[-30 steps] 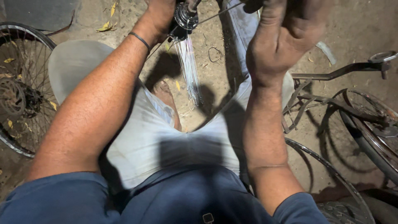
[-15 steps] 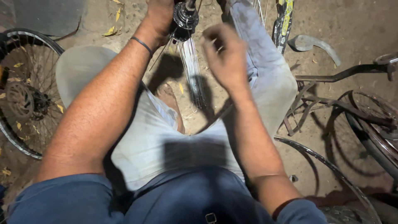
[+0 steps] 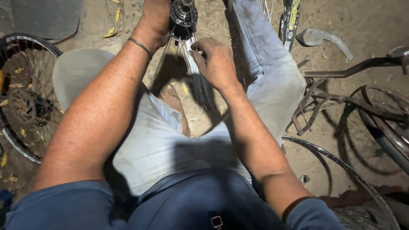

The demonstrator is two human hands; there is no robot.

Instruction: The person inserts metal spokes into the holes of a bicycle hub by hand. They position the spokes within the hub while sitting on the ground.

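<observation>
I sit with my knees apart over bare dirt. My left hand [image 3: 156, 19] grips a dark metal wheel hub [image 3: 183, 15] near the top edge of the view. A bundle of thin silver spokes [image 3: 199, 83] hangs down from the hub toward the ground. My right hand [image 3: 216, 61] rests on the upper part of the bundle, fingers curled around the spokes just below the hub. A thin black band circles my left wrist.
A spoked bicycle wheel [image 3: 23, 98] with a tyre lies at the left. A bare rim [image 3: 341, 166] sits at the lower right. A rusty bicycle frame and wheel [image 3: 366, 102] stand at the right. A curved mudguard [image 3: 326, 40] and a folded tyre [image 3: 289, 21] lie on the dirt.
My right hand has come down from above the hub and closed onto the spokes. The left hand has kept its grip on the hub.
</observation>
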